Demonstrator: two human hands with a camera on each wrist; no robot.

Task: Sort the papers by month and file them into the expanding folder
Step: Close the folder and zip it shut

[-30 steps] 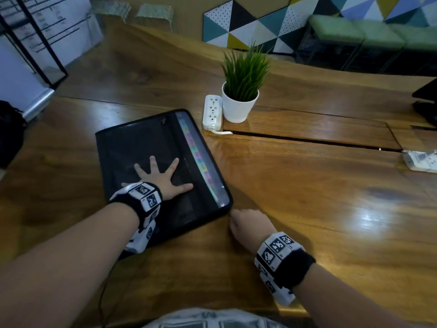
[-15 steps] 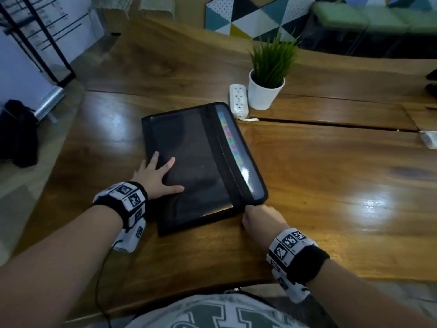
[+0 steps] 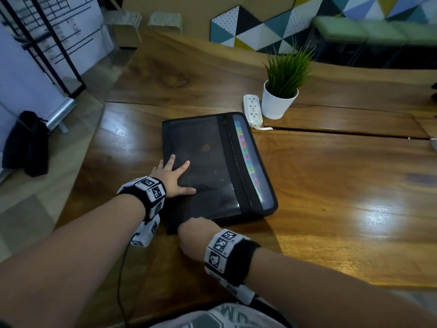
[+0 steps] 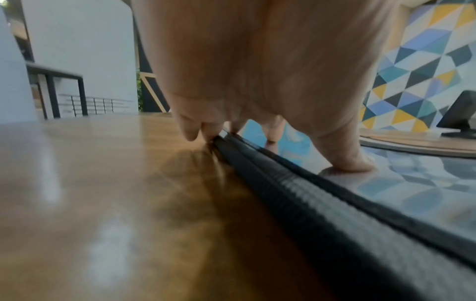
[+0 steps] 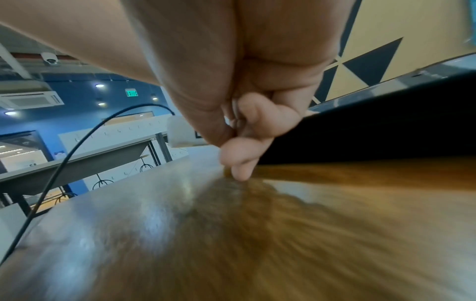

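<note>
1. The expanding folder (image 3: 212, 166), black and zipped, lies flat on the wooden worktop (image 3: 331, 197), with its coloured tab strip along the right edge.
2. The left hand (image 3: 171, 177) rests on the folder's top face near the left edge. Its grip is apart: fingers straight and spread, thumb pressed flat on the glossy cover.
3. In the left wrist view, the fingertips (image 4: 189, 132) on the outer side sit at the folder's ribbed side edge, just above the worktop.
4. The right hand (image 3: 192, 235) is at the folder's near edge. Its grip is together: fingers curled inward against the thumb.
5. In the right wrist view, the curled fingers (image 5: 239, 156) lie against the folder's black edge, with one fingertip touching the worktop. Whether they pinch anything cannot be told.
6. A power strip (image 3: 252, 110) and a potted plant (image 3: 281, 91) stand just beyond the folder's far right corner.
</note>
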